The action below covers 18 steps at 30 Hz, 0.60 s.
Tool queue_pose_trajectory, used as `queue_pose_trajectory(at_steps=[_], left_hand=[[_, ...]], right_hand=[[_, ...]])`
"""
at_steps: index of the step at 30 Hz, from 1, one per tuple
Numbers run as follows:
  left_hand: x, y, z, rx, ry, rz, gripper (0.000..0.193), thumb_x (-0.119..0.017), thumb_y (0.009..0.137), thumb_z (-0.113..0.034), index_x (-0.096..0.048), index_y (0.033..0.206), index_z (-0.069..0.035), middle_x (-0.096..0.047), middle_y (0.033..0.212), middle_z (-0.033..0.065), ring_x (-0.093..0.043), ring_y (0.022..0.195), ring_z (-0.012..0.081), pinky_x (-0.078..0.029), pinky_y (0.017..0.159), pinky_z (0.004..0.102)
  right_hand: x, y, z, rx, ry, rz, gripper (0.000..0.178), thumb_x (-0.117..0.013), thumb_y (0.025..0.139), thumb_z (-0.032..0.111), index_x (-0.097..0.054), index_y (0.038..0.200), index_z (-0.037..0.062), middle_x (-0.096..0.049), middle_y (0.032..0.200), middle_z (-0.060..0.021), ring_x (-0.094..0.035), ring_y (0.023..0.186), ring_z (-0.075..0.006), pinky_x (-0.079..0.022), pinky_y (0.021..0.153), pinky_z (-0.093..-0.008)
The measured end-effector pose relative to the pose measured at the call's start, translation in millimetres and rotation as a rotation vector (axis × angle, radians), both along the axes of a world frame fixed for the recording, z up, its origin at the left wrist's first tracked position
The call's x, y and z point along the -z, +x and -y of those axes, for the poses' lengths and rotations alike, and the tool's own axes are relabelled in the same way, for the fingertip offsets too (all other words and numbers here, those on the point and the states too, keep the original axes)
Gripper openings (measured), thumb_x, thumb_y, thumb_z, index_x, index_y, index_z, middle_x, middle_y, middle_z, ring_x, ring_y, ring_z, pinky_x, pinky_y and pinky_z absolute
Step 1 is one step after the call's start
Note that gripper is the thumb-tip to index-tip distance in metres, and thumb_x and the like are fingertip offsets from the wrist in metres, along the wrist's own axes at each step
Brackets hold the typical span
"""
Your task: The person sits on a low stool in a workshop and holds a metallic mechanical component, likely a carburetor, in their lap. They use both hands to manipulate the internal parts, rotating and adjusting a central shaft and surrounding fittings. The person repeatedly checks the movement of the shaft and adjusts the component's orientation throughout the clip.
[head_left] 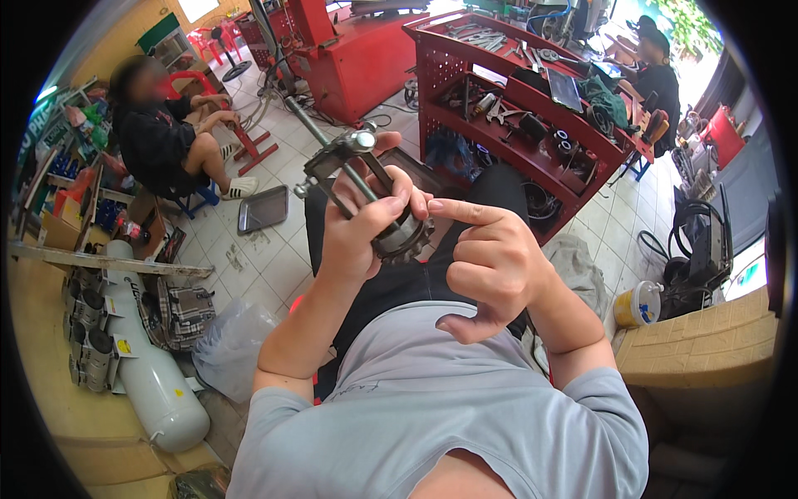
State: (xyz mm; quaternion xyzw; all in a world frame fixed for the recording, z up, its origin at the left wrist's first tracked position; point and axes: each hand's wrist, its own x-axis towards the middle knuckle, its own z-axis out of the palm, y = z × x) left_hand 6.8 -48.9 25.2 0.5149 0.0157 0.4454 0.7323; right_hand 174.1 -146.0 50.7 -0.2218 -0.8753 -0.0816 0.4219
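Note:
My left hand [362, 229] is wrapped round a metal gear puller [339, 155], its long screw slanting up and away to the left. The puller's arms reach down around a dark round part with a toothed rim [405, 241], just below my left fingers. My right hand [492, 264] holds nothing. Its index finger is stretched out to the left, with the tip at or very near my left fingertips beside the toothed part; I cannot tell whether they touch. The other right fingers are curled and the thumb sticks out below. Both hands are above my lap.
A red tool cart [519, 145] with wrenches and parts stands ahead to the right. A grey tray [263, 209] lies on the tiled floor. One person [158, 137] sits at the left, others at the far right. A white cylinder [154, 366] and a plastic bag [237, 345] are near left.

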Motion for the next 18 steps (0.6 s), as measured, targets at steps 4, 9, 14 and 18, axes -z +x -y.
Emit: queue_pose_trajectory(at_steps=[4, 9, 14, 18], left_hand=[[-0.5, -5.6, -6.9, 0.334, -0.184, 0.294, 0.070, -0.053, 0.083, -0.009, -0.032, 0.149, 0.000, -0.054, 0.083, 0.0062, -0.064, 0.083, 0.0222, -0.047, 0.103, 0.0496], [-7.1, -14.6, -10.4, 0.491, -0.281, 0.380, 0.070, -0.053, 0.085, -0.013, -0.030, 0.150, -0.001, -0.051, 0.084, 0.0055, -0.060, 0.086, 0.0216, -0.042, 0.109, 0.0571], [-8.7, -20.4, -18.7, 0.505, -0.255, 0.402, 0.072, -0.054, 0.085, -0.016, -0.029, 0.151, 0.000, -0.052, 0.084, 0.0055, -0.063, 0.087, 0.0227, -0.047, 0.104, 0.0602], [-10.1, -22.6, -16.8, 0.560, -0.270, 0.392, 0.074, -0.054, 0.085, -0.017, -0.027, 0.152, 0.000, -0.053, 0.084, 0.0058, -0.064, 0.088, 0.0243, -0.048, 0.103, 0.0621]], right_hand=[[2.8, -0.2, -1.5, 0.010, 0.004, -0.002, 0.042, -0.070, 0.074, 0.033, -0.040, 0.057, 0.0087, -0.030, 0.049, 0.0003, -0.036, 0.038, -0.0177, -0.053, 0.100, -0.0543], [-2.8, -1.0, -2.0, 0.033, 0.006, 0.055, 0.042, -0.073, 0.073, 0.031, -0.041, 0.057, 0.0088, -0.033, 0.050, -0.0001, -0.037, 0.038, -0.0188, -0.052, 0.102, -0.0532], [-13.5, 11.6, 2.1, 0.093, 0.036, 0.201, 0.044, -0.074, 0.075, 0.031, -0.041, 0.057, 0.0091, -0.034, 0.049, -0.0005, -0.041, 0.039, -0.0206, -0.050, 0.105, -0.0517], [-16.0, 14.0, 3.9, 0.053, 0.033, 0.341, 0.043, -0.072, 0.077, 0.028, -0.041, 0.055, 0.0085, -0.033, 0.048, -0.0002, -0.042, 0.038, -0.0189, -0.047, 0.109, -0.0535]])
